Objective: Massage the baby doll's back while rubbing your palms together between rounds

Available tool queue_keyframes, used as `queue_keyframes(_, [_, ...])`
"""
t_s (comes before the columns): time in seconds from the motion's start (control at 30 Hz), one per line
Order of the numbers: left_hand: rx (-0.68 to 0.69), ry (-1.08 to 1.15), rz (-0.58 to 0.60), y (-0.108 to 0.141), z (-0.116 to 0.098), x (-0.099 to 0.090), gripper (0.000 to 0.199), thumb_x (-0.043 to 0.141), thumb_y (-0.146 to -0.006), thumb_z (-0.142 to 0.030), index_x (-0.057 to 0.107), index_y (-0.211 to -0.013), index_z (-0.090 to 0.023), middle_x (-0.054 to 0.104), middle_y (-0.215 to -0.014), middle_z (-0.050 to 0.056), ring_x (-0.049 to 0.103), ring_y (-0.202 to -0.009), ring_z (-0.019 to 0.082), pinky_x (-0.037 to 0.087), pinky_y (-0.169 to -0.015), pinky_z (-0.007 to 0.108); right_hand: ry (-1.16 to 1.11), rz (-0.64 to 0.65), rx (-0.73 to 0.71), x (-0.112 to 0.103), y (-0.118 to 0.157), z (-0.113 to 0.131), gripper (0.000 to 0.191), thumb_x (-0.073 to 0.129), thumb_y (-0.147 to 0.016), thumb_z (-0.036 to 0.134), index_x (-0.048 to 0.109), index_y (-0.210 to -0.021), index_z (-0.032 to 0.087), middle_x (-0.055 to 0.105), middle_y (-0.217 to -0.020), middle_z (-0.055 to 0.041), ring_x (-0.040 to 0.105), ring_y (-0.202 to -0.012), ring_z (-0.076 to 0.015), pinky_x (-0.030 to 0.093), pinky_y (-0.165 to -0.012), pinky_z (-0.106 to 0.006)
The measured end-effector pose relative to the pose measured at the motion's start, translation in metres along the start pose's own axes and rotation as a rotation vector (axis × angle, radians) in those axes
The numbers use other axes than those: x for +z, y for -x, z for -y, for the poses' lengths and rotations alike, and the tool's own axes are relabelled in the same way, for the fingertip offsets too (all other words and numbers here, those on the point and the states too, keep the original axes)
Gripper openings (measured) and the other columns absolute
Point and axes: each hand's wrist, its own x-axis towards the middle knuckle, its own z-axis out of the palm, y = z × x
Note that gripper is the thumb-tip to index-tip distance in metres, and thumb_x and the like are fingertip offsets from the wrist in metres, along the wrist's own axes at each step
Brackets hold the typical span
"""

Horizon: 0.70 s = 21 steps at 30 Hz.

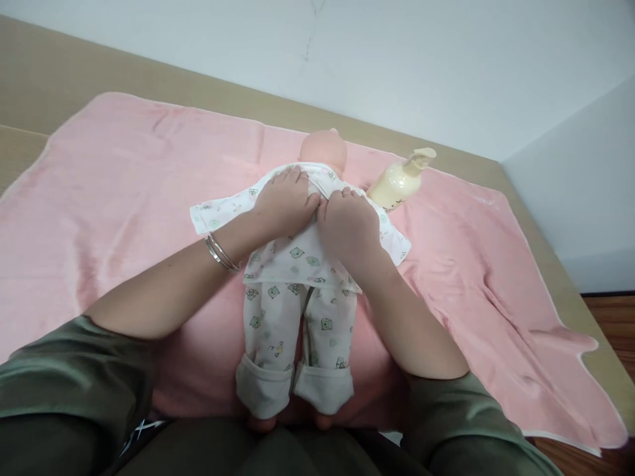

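A baby doll lies on a pink blanket, its head toward the wall and its feet toward me. It wears a white patterned top with the sleeves spread out and matching pants with turned-up cuffs. My left hand is closed on the top at the chest, its thumb against the cloth. Beside it, my right hand is also closed on the top, with the fingers curled at the front opening. The two thumbs nearly touch.
A cream pump bottle leans at the right of the doll's shoulder on the blanket. The blanket lies over a light wooden surface. A white wall rises behind it. Brown flooring shows at the right.
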Motion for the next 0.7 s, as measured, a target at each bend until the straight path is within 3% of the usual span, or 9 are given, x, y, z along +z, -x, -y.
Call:
queue_keyframes(0.07, [-0.015, 0.062, 0.027, -0.005, 0.006, 0.001, 0.049, 0.034, -0.102, -0.032, 0.065, -0.126, -0.003, 0.067, -0.135, 0.025, 0.061, -0.132, 0.039, 0.048, -0.119, 0.055, -0.028, 0.0, 0.015, 0.0, 0.002, 0.001, 0.037, 0.036, -0.107, 0.021, 0.069, -0.095, 0.012, 0.073, -0.102, -0.0196, 0.07, -0.107, -0.0352, 0.055, -0.103, -0.051])
queue_keyframes(0.13, [-0.049, 0.108, 0.022, -0.005, 0.004, 0.0, 0.046, 0.035, -0.102, -0.032, 0.065, -0.125, -0.006, 0.068, -0.133, 0.024, 0.062, -0.13, 0.038, 0.048, -0.119, 0.056, -0.101, 0.004, 0.039, 0.003, -0.005, -0.004, 0.036, 0.037, -0.106, 0.023, 0.07, -0.101, 0.011, 0.074, -0.109, -0.0199, 0.069, -0.114, -0.0351, 0.055, -0.105, -0.05])
queue_keyframes(0.27, [-0.166, 0.103, -0.043, 0.009, -0.019, -0.004, 0.039, 0.038, -0.102, -0.028, 0.069, -0.116, -0.009, 0.069, -0.13, 0.023, 0.062, -0.131, 0.039, 0.048, -0.119, 0.055, -0.214, 0.033, 0.013, 0.008, -0.026, -0.024, 0.04, 0.035, -0.106, 0.027, 0.069, -0.112, 0.007, 0.071, -0.13, -0.0238, 0.062, -0.13, -0.0363, 0.048, -0.115, -0.051])
queue_keyframes(0.43, [-0.121, 0.094, -0.126, 0.024, -0.038, -0.004, 0.04, 0.039, -0.103, -0.026, 0.069, -0.123, -0.008, 0.064, -0.146, 0.022, 0.053, -0.146, 0.038, 0.044, -0.125, 0.052, -0.255, 0.06, 0.065, 0.008, -0.035, -0.036, 0.043, 0.035, -0.108, 0.036, 0.071, -0.097, 0.015, 0.078, -0.103, -0.0158, 0.071, -0.098, -0.0304, 0.054, -0.095, -0.043])
queue_keyframes(0.6, [-0.16, 0.139, -0.042, 0.004, -0.016, -0.003, 0.038, 0.04, -0.102, -0.028, 0.071, -0.113, -0.01, 0.071, -0.133, 0.022, 0.061, -0.135, 0.038, 0.045, -0.121, 0.057, -0.076, 0.052, 0.061, -0.005, -0.016, -0.012, 0.043, 0.033, -0.108, 0.026, 0.071, -0.096, 0.011, 0.075, -0.108, -0.0212, 0.069, -0.109, -0.0335, 0.051, -0.094, -0.042])
queue_keyframes(0.7, [-0.153, 0.181, -0.032, -0.008, -0.002, -0.002, 0.035, 0.04, -0.1, -0.03, 0.071, -0.107, -0.014, 0.074, -0.124, 0.018, 0.066, -0.122, 0.034, 0.05, -0.114, 0.052, -0.062, 0.074, 0.033, -0.015, -0.003, 0.001, 0.039, 0.036, -0.106, 0.025, 0.062, -0.079, 0.018, 0.073, -0.092, -0.0148, 0.068, -0.094, -0.029, 0.047, -0.078, -0.037])
